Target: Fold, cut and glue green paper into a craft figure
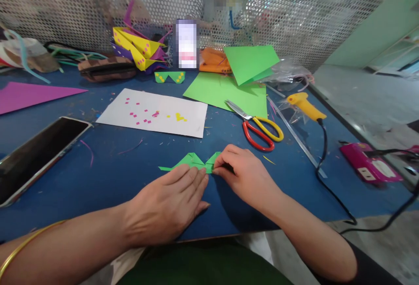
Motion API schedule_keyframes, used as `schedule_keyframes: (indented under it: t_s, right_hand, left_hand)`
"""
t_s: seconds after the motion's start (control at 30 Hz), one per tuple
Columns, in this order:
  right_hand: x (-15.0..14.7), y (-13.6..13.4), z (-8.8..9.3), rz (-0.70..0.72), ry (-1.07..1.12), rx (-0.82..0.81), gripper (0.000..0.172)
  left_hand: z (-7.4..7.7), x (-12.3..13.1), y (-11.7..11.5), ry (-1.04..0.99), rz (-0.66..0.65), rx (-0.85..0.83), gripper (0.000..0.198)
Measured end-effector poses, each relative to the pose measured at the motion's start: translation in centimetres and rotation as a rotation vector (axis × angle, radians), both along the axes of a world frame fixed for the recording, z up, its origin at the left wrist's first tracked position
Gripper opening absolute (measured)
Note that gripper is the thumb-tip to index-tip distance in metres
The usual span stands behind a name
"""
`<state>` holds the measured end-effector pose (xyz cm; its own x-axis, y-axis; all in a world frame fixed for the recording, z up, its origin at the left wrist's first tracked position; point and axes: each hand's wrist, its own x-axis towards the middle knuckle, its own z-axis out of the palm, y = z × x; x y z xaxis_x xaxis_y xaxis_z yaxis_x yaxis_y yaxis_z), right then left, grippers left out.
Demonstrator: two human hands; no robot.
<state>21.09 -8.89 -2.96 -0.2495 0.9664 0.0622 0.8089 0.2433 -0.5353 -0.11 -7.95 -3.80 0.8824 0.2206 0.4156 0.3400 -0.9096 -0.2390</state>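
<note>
A folded strip of green paper (192, 159) lies on the blue tabletop near its front edge, with two raised peaks and a thin tail to the left. My left hand (172, 197) lies flat over its lower side, fingers stretched out and pressing it down. At the strip's right end, my right hand (240, 171) pinches the paper between thumb and fingers. Beyond my hands is a white sheet (193, 123) with small pink and yellow paper bits on it. Scissors (253, 123) with one red and one yellow handle lie to the right, blades apart.
A dark-screened phone (39, 154) is at left, near purple paper (32, 95). Green sheets (252, 62), a small decorated green piece (170, 77) and yellow-purple folded papers (140, 49) stand behind. At right are a yellow glue gun (307, 106), its cord and a pink power strip (369, 163).
</note>
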Motion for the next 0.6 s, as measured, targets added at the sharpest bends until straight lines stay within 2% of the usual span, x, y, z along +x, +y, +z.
schedule_keyframes:
  t_s: [0.23, 0.5, 0.6]
  right_hand:
    - [0.6, -1.1, -0.4, 0.012, -0.053, 0.151, 0.013]
    - [-0.2, 0.3, 1.0, 0.03, -0.319, 0.013, 0.015]
    - [0.0, 0.6, 1.2, 0.027, -0.331, 0.002, 0.012]
  left_hand:
    - [0.1, 0.0, 0.0, 0.026, -0.011, 0.032, 0.036]
    - [0.4, 0.7, 0.3, 0.032, 0.018, -0.083, 0.038]
    - [0.5, 0.9, 0.4, 0.052, 0.017, -0.127, 0.037]
